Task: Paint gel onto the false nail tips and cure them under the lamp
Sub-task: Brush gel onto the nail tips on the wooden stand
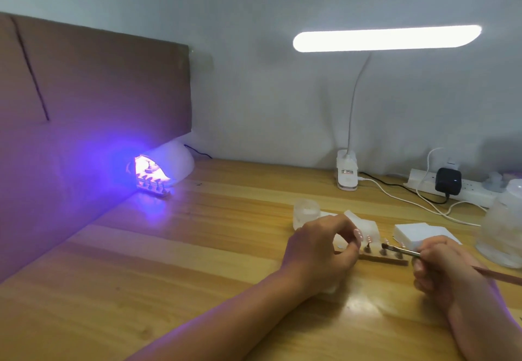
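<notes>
A wooden holder strip (pixel 388 260) lies on the table with several pale false nail tips (pixel 386 241) standing on small pegs. My left hand (pixel 319 250) pinches the strip's left end. My right hand (pixel 449 264) grips a thin brush (pixel 401 250), bristles pointing left, close to the tips. At the far left a white curing lamp (pixel 175 162) glows violet, and a second holder with nail tips (pixel 154 185) sits in its mouth.
A cardboard sheet (pixel 93 112) leans along the left side. A lit clip desk lamp (pixel 347 174), a power strip (pixel 449 185) with cables, a white box (pixel 415 233), a small clear jar (pixel 306 213) and a clear plastic bag (pixel 502 236) stand on the wooden table (pixel 197 261).
</notes>
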{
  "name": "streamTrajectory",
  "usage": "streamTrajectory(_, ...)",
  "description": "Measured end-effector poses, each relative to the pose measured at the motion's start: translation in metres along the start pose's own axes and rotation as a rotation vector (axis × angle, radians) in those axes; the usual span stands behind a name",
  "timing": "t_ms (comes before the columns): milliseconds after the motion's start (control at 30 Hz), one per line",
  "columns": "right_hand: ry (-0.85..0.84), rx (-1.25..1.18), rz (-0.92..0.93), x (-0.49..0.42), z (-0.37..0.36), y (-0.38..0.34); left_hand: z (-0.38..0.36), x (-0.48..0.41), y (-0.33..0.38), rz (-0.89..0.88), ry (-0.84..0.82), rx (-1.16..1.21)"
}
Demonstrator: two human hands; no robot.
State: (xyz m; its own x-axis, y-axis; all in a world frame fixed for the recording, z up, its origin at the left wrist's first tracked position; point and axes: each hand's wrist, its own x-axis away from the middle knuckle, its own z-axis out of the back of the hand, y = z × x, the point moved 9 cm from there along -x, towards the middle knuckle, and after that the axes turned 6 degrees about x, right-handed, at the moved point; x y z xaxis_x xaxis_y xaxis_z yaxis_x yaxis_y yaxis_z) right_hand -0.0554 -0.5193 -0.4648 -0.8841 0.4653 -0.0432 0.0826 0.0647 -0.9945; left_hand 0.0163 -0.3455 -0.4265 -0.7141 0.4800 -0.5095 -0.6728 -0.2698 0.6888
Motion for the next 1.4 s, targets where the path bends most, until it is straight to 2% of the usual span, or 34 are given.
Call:
streamTrajectory(200,0.048,-0.149,0.010,0.001,0.002,-0.002,0.001,-0.003,-0.008,0.018,-0.009,0.136)
streamTrajectory(367,0.051,-0.107,-0.061,-0.004,0.004,0.001,-0.006,-0.004,-0.005,-0.028,-0.065,0.207)
streamTrajectory(700,-0.055,-0.024,0.109,0.014,-0.012,-0.015,-0.009,-0.007,-0.004,-0.102,-0.069,0.205)
streamTrajectory(1400,-0.143,0.110,0.153,0.023,-0.025,-0.022,-0.009,-0.006,0.000,-0.125,-0.081,0.220)
